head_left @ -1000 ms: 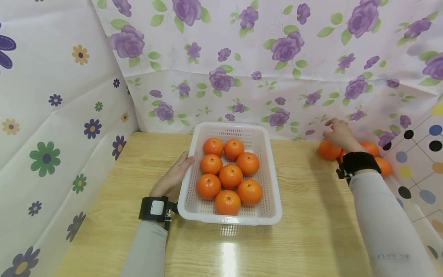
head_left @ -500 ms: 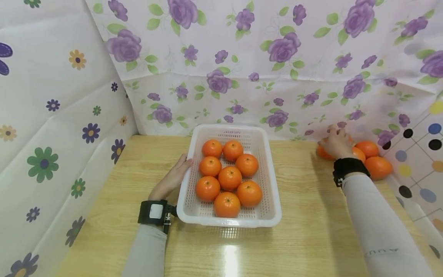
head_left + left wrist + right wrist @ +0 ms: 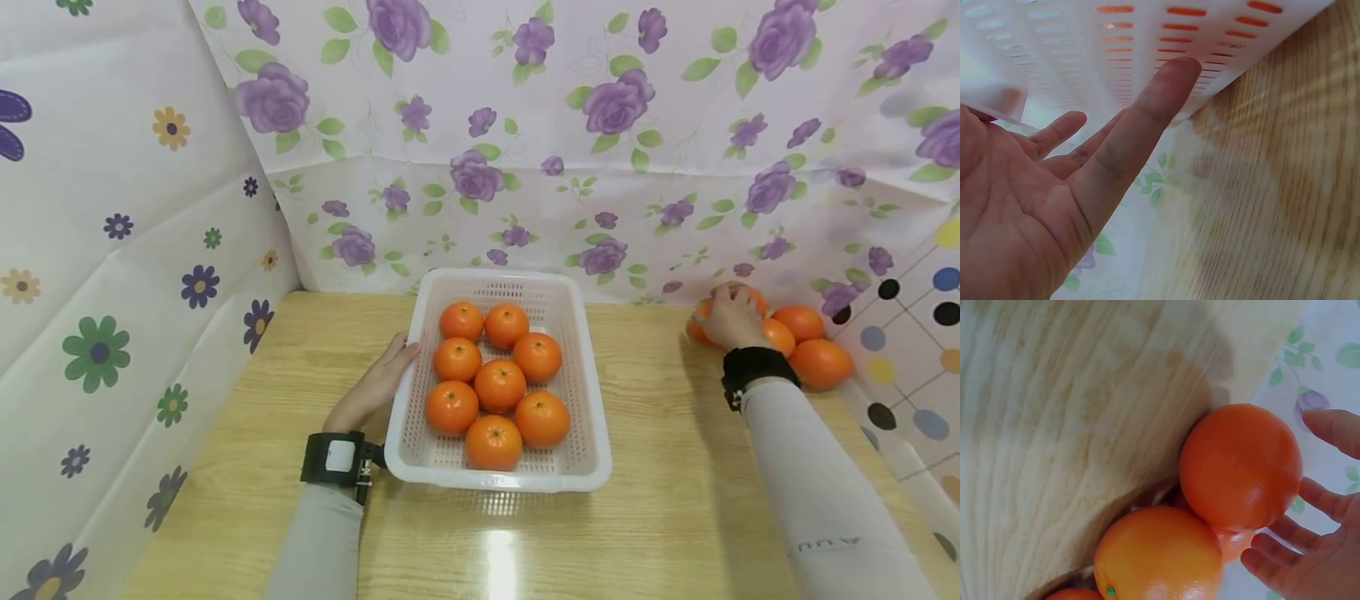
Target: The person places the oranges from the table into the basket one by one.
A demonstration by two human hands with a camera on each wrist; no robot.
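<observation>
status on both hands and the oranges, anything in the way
Left hand against basket. Right hand at loose orange, grip not closed. Eight oranges in basket. Neighbouring oranges crowd the loose one.

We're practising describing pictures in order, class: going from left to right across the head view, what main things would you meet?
Large green printed flower → left hand → white basket → right hand → rightmost orange → large pale-blue printed oval.
</observation>
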